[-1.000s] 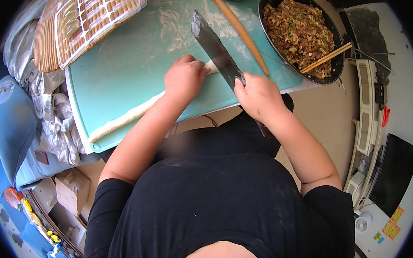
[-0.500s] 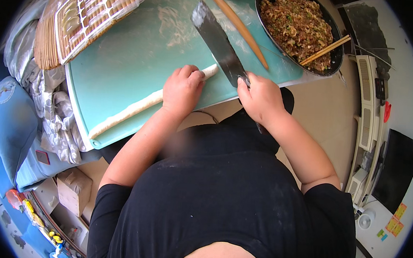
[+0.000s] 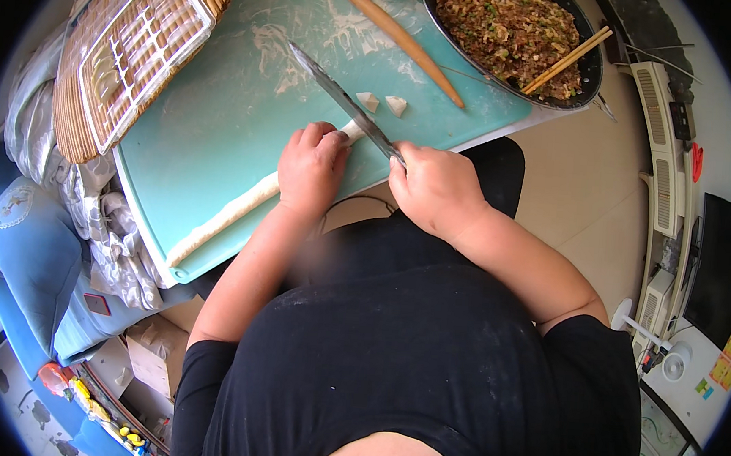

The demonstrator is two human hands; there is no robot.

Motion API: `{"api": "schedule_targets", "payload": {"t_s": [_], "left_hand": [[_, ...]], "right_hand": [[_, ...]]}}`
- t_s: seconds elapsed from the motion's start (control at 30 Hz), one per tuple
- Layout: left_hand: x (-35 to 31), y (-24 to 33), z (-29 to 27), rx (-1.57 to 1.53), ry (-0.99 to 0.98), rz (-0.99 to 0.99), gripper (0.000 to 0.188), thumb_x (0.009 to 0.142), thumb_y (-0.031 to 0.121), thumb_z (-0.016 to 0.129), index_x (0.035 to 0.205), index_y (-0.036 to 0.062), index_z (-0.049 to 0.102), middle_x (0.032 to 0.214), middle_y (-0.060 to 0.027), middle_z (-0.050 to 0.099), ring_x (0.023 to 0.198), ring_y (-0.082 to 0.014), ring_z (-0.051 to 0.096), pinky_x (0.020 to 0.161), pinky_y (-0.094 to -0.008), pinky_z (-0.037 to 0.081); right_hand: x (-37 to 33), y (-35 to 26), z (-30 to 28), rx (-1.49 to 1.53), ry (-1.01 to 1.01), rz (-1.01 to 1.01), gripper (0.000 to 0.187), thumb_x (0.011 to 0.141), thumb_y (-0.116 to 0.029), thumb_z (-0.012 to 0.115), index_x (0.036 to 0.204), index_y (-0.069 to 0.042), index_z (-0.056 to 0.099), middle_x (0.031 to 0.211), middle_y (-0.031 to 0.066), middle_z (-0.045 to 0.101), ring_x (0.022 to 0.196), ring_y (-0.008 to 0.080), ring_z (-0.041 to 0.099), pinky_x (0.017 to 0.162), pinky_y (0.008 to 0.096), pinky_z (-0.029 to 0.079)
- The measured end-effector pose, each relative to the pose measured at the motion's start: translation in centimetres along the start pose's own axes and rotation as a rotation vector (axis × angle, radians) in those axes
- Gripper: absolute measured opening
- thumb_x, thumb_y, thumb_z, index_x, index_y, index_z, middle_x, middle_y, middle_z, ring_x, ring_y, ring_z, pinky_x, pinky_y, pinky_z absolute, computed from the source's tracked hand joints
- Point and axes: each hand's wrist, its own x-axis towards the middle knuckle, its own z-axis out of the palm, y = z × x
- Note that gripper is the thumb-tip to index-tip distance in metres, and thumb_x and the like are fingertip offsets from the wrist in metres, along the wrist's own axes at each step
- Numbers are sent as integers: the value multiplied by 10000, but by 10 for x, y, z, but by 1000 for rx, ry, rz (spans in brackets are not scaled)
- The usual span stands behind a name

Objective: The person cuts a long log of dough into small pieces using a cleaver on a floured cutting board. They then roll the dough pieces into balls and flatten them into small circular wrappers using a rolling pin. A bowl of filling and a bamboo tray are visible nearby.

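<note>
A long rope of dough (image 3: 229,216) lies slantwise along the near side of the green board (image 3: 187,143). Its right end is under my left hand (image 3: 311,168), whose fingers are closed round it. In my right hand (image 3: 438,188) I grip a kitchen cleaver (image 3: 341,97), its handle mostly covered by my fingers. The blade stands on edge across the rope, just right of my left fingertips. Beyond the blade lie two small cut dough pieces (image 3: 395,106), apart from each other.
A tapered wooden rolling pin (image 3: 396,35) lies at the board's far right. Beside it stands a dark pan (image 3: 593,74) of minced filling (image 3: 508,35) with chopsticks (image 3: 568,61) on its rim. At far left, a divided plastic tray (image 3: 101,129) rests on a woven mat (image 3: 74,133).
The cleaver has swung from lying beside the rope's end to standing across it. Two cut dough pieces now lie beyond the blade. The whole view has shifted slightly.
</note>
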Motion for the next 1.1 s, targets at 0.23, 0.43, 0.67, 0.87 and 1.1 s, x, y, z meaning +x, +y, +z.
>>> {"api": "schedule_targets", "payload": {"t_s": [0.23,0.43,0.67,0.87,1.1], "left_hand": [[1,-1,-3,3,-26,4,216,674,98,701,878,103,631,920,-52,594,820,-270,570,685,-378,486],[7,-12,-14,124,-29,42,189,701,134,689,885,112,657,901,-47,599,798,-264,574,672,-371,482],[15,-26,-17,23,-55,-221,116,743,194,678,828,115,671,814,-46,625,756,-271,602,635,-376,489],[11,-28,-14,2,-28,-240,114,736,208,684,815,126,669,803,-38,621,741,-265,600,621,-372,488],[13,-29,-16,6,-92,-228,173,758,229,678,871,99,685,858,-52,634,781,-269,608,661,-369,495]], "right_hand": [[14,-4,4,-59,-52,-15,191,866,-181,497,815,-9,563,616,181,583,593,374,586,548,451,468],[20,0,7,-52,-80,16,240,885,-225,470,798,-16,550,653,188,590,636,386,583,590,461,465],[14,-8,-15,44,13,28,223,885,-216,475,804,-26,558,659,169,594,628,384,576,576,474,456],[20,-18,-14,0,-17,-41,219,878,-217,481,807,-26,562,655,173,593,625,378,582,580,468,462],[28,-16,-5,-38,-131,32,239,887,-249,467,844,-35,565,689,185,593,669,398,568,617,464,453]]}}
